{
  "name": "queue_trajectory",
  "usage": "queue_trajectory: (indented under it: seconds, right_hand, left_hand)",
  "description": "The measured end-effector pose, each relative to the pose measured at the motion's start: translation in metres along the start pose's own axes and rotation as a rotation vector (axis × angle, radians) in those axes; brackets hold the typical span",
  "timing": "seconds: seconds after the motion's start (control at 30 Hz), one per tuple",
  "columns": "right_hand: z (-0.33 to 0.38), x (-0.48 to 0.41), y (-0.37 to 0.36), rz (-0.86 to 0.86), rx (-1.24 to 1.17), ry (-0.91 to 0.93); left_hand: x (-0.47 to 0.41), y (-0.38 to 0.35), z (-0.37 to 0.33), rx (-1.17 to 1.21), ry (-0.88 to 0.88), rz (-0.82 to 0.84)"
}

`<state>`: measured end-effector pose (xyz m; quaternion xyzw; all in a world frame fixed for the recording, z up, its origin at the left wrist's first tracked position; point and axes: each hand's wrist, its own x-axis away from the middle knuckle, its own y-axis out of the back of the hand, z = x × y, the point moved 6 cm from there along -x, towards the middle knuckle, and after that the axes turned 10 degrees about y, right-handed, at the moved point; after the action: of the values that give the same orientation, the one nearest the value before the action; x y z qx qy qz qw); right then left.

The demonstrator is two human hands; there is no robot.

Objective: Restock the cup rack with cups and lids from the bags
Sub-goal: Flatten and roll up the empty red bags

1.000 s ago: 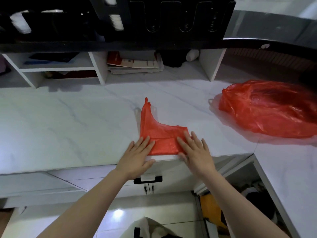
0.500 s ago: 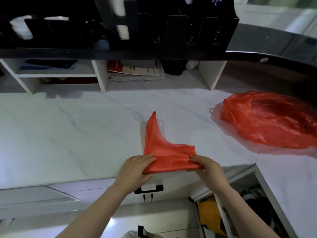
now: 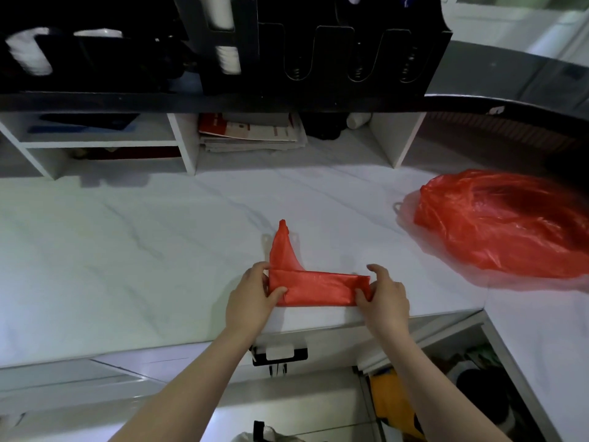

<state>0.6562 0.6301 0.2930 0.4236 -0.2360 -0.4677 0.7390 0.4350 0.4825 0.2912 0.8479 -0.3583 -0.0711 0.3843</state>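
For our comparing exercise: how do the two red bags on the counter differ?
The held bag is folded flat into a strip; the far bag bulges, crumpled. The left hand and right hand pinch the held bag; the far bag lies untouched. Both are red plastic.

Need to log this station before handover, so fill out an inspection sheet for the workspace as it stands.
Surface: white veined countertop, with both bags lying on it.
Job's things: flat folded red plastic bag at the front edge; bulging red plastic bag at the right; black cup rack overhead, with a white cup stack in one slot.
Clutter: stacked papers and a white bottle in the white shelf cubbies.
Hands: left hand and right hand each pinch one end of the folded bag.
Cables: nothing seen.
Surroundings: open cabinet below right, with an orange item inside.
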Motion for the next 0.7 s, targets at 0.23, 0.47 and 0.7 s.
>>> queue_trajectory:
  seconds: [0.23,0.47,0.7]
  right_hand:
    - [0.039,0.01,-0.019,0.137,0.357,0.534]
    - [0.033,0.013,-0.049,0.379,0.438,0.596]
    - [0.035,0.005,-0.048,0.403,0.366,0.574]
  left_hand:
    - [0.014,-0.01,-0.045,-0.447,-0.581,-0.12]
    - [0.015,-0.046,-0.019,-0.613,-0.534,0.187]
    - [0.014,-0.05,-0.018,-0.657,-0.539,0.189]
